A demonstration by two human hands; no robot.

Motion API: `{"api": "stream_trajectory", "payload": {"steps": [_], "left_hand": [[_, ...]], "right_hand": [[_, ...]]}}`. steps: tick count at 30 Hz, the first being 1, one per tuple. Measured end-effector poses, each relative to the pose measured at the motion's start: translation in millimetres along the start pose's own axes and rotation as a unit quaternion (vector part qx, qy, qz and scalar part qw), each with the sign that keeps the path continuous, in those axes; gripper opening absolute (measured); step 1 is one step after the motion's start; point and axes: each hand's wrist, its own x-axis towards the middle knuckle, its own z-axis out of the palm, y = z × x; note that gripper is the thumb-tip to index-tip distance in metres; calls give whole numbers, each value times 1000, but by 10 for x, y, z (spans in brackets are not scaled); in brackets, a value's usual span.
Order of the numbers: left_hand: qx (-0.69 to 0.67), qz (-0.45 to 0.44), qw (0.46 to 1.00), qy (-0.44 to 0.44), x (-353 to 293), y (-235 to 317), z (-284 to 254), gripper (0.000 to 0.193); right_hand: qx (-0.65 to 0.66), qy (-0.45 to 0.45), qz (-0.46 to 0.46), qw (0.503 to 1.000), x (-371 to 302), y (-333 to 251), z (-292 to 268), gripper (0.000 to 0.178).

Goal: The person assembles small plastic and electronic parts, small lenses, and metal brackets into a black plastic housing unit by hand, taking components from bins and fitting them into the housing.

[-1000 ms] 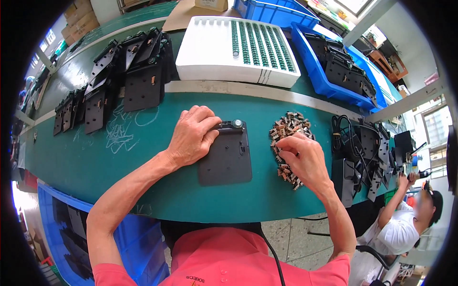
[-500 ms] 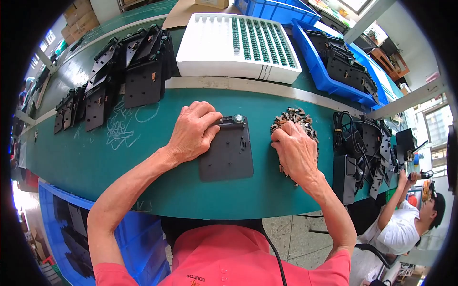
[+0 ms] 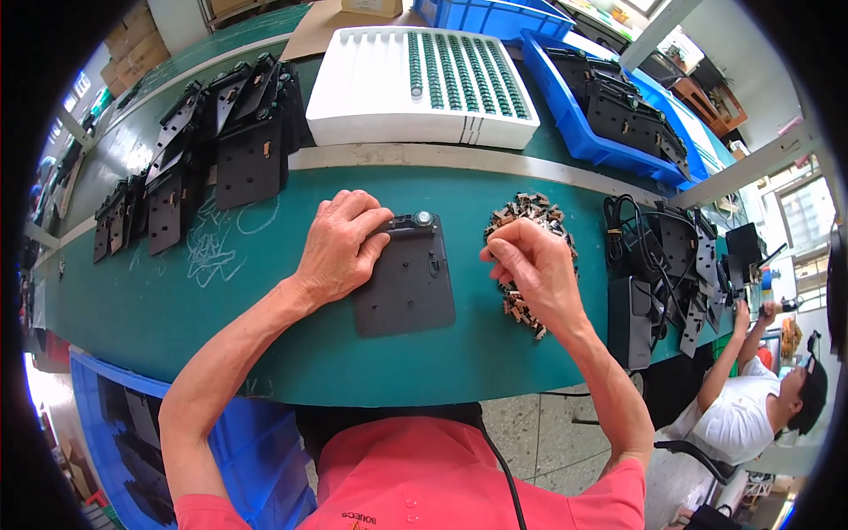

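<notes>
A flat black panel (image 3: 403,296) lies on the green bench in front of me, with a raised bar and a round, shiny part (image 3: 424,217) along its far edge. My left hand (image 3: 340,243) is closed on the panel's far left corner, thumb and fingers at the end of the bar. To the right, a heap of small metal-and-dark parts (image 3: 523,311) lies on the bench. Over its near left side is my right hand (image 3: 543,269), thumb and fingertips pinched together. Anything between those fingertips is too small to make out.
Beyond the panel stands a white foam tray (image 3: 353,97) with rows of green cylindrical parts. Finished-looking black panels (image 3: 252,163) lean at the left; a blue bin (image 3: 574,146) holds more. Cables and a black box (image 3: 629,322) sit at right, near another person (image 3: 742,411).
My right hand has lifted off the heap and turned, its fingertips now pinched and pointing left. My left hand still holds the panel. The whole view has shifted slightly.
</notes>
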Motion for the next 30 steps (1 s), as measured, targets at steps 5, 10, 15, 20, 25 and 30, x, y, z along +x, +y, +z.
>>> {"api": "stream_trajectory", "payload": {"steps": [5, 10, 15, 20, 25, 30], "left_hand": [[-4, 0, 1000, 1, 6, -7, 27, 22], [-8, 7, 1000, 2, 11, -7, 18, 23], [-7, 3, 1000, 3, 3, -8, 10, 24], [-5, 5, 1000, 10, 6, -12, 30, 24], [18, 23, 999, 25, -18, 4, 33, 22], [4, 42, 999, 22, -29, -11, 41, 23]], "right_hand": [[226, -97, 104, 964, -45, 5, -44, 18], [237, -123, 105, 958, -22, 78, -12, 24], [220, -111, 101, 964, -46, 14, 79, 21], [148, -105, 83, 980, -38, -21, 146, 23], [33, -76, -1, 997, -53, -18, 237, 21], [-22, -20, -7, 1000, -81, -86, 376, 14]]}}
